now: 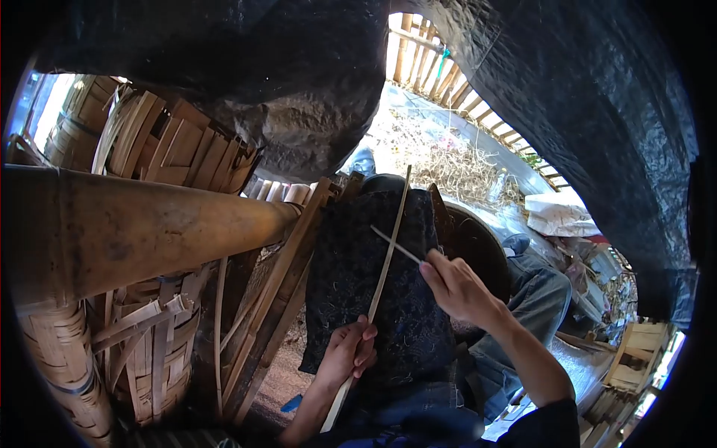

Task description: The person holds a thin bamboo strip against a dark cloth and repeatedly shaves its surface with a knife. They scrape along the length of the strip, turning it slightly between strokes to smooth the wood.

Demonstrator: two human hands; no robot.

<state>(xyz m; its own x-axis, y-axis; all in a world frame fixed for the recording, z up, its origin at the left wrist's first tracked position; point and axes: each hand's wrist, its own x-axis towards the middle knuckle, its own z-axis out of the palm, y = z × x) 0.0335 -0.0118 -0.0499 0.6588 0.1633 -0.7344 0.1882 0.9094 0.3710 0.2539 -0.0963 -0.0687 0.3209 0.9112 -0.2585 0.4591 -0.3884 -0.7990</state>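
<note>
My left hand (349,349) is closed round a long thin bamboo strip (385,273), low in the middle of the view. The strip slants up and away over a dark patterned cloth (336,254) on my lap, its lower end passing below my hand. To the right, my right hand (457,287) is closed on the handle end of a knife (396,245). Its thin blade points up and left and crosses the strip in view; whether they touch I cannot tell.
A thick bamboo pole (164,224) juts in from the left, above woven bamboo baskets (63,358). Upright wooden slats (272,306) stand left of the cloth. Black plastic sheeting (567,112) hangs overhead. A white sack (560,215) lies at the right.
</note>
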